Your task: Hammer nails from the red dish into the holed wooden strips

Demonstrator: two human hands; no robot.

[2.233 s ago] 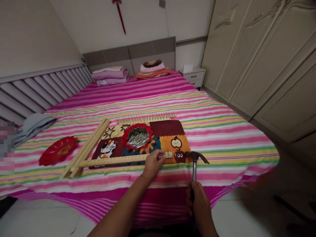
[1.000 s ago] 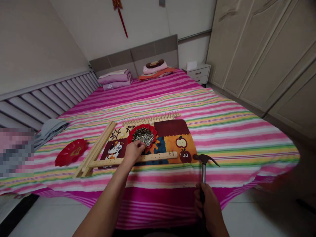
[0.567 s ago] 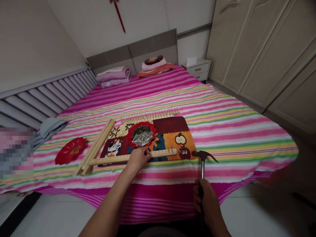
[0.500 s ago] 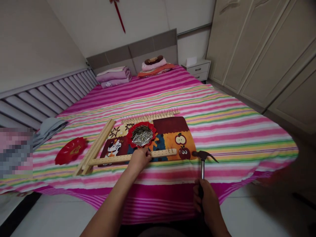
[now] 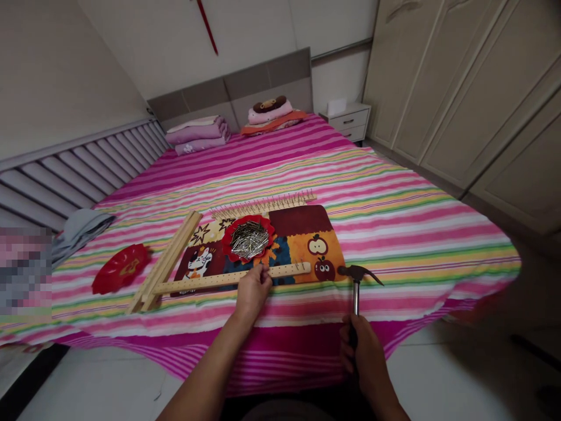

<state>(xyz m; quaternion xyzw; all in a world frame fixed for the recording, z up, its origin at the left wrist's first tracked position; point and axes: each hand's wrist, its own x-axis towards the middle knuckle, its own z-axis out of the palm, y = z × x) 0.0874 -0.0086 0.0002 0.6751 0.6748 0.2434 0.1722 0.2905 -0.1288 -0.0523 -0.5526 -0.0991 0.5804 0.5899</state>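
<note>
Head camera caught a claw hammer [image 5: 356, 295] raised in the right hand [image 5: 366, 356], the left hand [image 5: 253, 290] on a wooden strip [image 5: 210, 282]

Seen from above, both forearms reached out over a bed's striped sheet [image 5: 416, 257]. The right hand was closed around the hammer's dark grip, low on the handle, with the steel head held upright just off the lower corner of a patchwork mat [image 5: 302, 225]. The left hand was curled down onto the strip, which lay across the mat's near edge, with a few nails [image 5: 302, 266] standing at its far end. Whether those fingers [image 5: 258, 275] pinched a nail could not be told. A red dish [image 5: 228, 240] of loose nails sat just beyond. Pressing the strip flat, keeping fingers clear of the struck spot and holding the hammer low appeared the sound way to work.
</note>
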